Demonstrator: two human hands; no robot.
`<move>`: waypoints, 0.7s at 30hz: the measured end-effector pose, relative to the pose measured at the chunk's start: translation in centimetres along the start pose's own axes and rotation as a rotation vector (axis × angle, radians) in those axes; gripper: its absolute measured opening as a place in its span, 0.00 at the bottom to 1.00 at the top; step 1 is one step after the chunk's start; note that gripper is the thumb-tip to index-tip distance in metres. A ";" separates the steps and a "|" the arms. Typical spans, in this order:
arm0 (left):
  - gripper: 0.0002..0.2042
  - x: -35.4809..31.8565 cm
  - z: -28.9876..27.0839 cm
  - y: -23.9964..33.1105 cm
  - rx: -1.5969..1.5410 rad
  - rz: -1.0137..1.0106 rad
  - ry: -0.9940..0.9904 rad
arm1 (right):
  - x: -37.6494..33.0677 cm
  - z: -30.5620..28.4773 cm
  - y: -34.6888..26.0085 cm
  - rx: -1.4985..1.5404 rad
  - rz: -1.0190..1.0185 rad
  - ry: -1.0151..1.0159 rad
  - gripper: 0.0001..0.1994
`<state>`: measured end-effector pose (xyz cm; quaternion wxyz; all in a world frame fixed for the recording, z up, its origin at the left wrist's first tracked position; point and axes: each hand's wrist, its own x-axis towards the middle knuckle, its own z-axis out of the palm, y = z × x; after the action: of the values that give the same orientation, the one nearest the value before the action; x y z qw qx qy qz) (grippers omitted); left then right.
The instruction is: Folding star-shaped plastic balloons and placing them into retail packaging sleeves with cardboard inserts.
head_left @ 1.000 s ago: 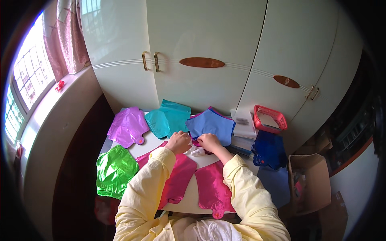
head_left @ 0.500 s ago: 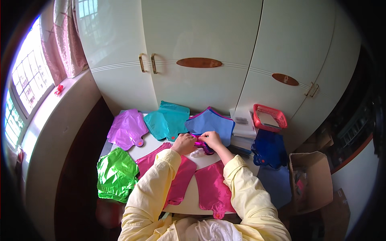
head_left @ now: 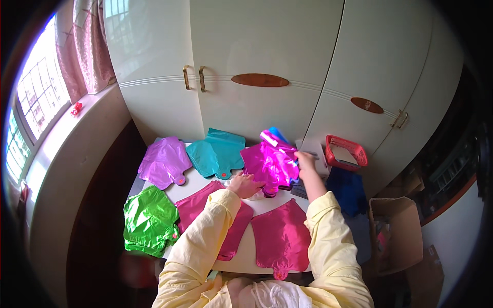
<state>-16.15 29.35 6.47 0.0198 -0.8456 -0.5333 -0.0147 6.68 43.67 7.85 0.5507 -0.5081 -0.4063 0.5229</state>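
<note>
My right hand [head_left: 306, 161] grips the upper edge of a shiny magenta foil balloon [head_left: 271, 163] and holds it lifted and tilted over a blue foil balloon [head_left: 278, 134], which it mostly hides. My left hand [head_left: 246, 185] rests at the magenta balloon's lower edge, fingers on it. Two flat pink foil balloons lie on the white table [head_left: 197, 180] in front of me, one under my left forearm [head_left: 195, 208] and one under my right [head_left: 280, 237].
A purple foil balloon [head_left: 164, 161], a teal one [head_left: 218, 152] and a green one [head_left: 149, 219] lie on the table's left half. A red basket [head_left: 345, 152] and a dark blue pile [head_left: 348, 189] sit to the right. A cardboard box [head_left: 396, 233] stands on the floor. White wardrobe doors [head_left: 257, 61] rise behind.
My right hand has picked up a magenta foil balloon and raised it, so it now covers the blue one. My left hand shifted slightly toward its lower edge.
</note>
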 end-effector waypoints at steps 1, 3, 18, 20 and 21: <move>0.18 0.1 -0.3 0.2 -0.007 -0.005 -0.015 | 0.9 -1.1 -0.6 0.012 -0.031 0.049 0.07; 0.19 0.5 -0.7 0.7 -0.024 -0.010 -0.041 | 2.5 -3.8 -2.1 0.048 -0.071 0.128 0.07; 0.33 -2.0 -1.7 4.1 0.116 -0.039 0.257 | -2.9 2.6 -18.7 -0.558 -0.966 0.250 0.10; 0.40 -4.2 -4.4 7.9 -0.013 0.110 0.039 | -4.4 5.9 -18.5 -0.659 -1.033 0.197 0.08; 0.43 -5.5 -4.8 9.9 0.011 0.195 -0.068 | -5.0 7.7 -18.4 -0.700 -1.056 0.157 0.07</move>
<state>-9.58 19.92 10.82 0.0076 -0.8934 -0.4488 0.0189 1.56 40.91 27.52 0.5639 -0.4262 -0.7071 -0.0214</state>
